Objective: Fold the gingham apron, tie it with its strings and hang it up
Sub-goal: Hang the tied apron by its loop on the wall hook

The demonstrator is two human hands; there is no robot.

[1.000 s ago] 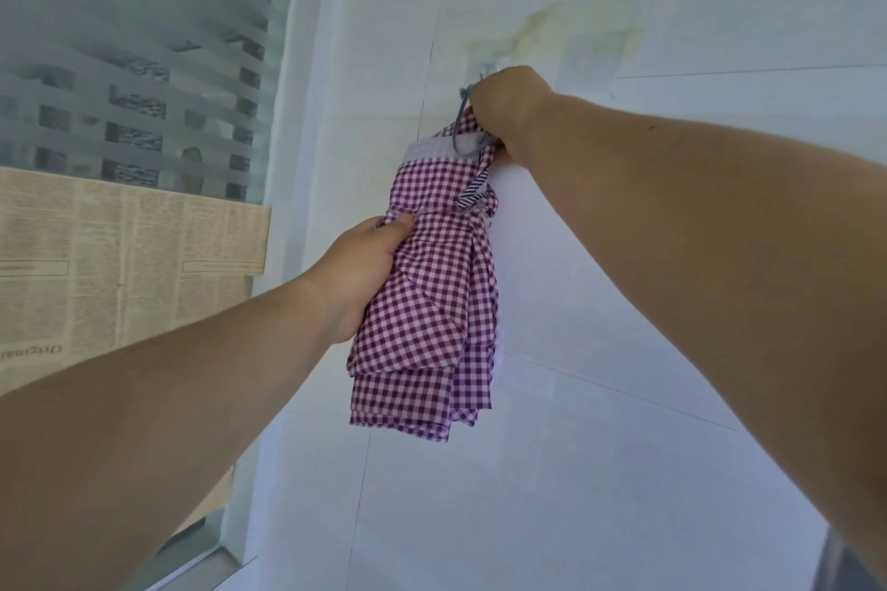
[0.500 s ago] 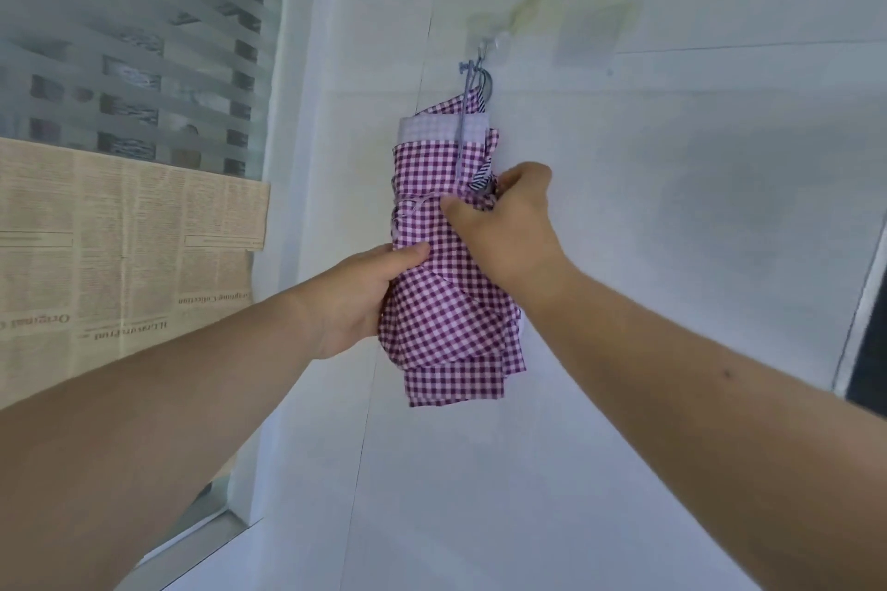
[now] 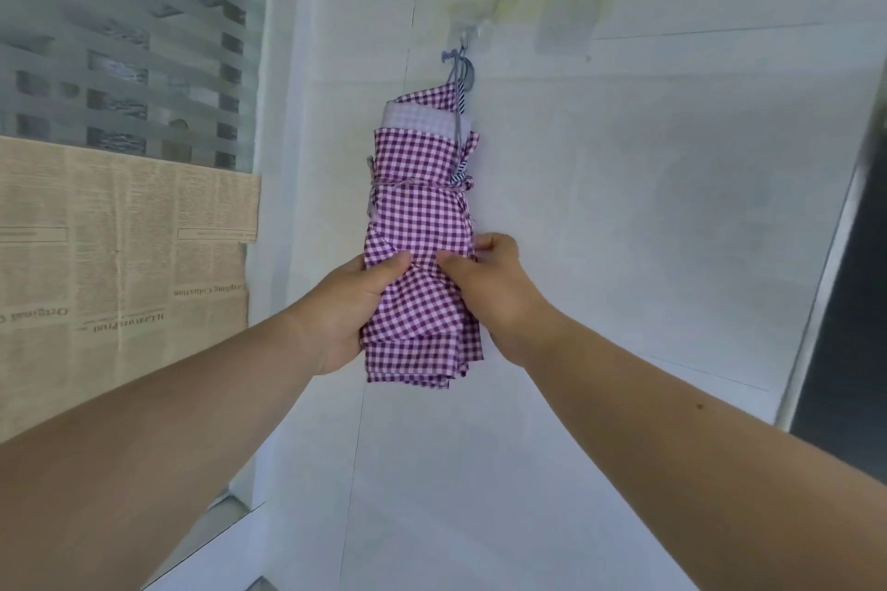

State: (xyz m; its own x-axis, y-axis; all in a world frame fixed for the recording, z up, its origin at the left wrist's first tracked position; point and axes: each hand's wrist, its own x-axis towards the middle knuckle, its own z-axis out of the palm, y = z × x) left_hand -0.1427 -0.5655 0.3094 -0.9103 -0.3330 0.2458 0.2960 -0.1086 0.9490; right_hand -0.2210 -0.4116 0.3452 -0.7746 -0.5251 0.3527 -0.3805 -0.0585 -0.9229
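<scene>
Both hands have slid down since the last frame: right hand (image 3: 494, 283) was up by the string wrap, left hand (image 3: 350, 302) mid-bundle; now both sit on the lower part of the apron (image 3: 422, 226). Left fingers curl round the bundle's left edge, thumb pressed on the front fabric, closed on it. Right thumb and fingers pinch the right edge, also closed on cloth. Thumbs nearly meet across the front.

Apron is a folded purple gingham bundle hanging upright below the hook (image 3: 468, 38), flat against the white wall (image 3: 672, 206). Grey strings (image 3: 417, 187) cinch it above the hands; a string loop runs up to the hook. Bottom hem hangs just below both hands. Newspaper-covered window (image 3: 120, 254) well left of the hook.
</scene>
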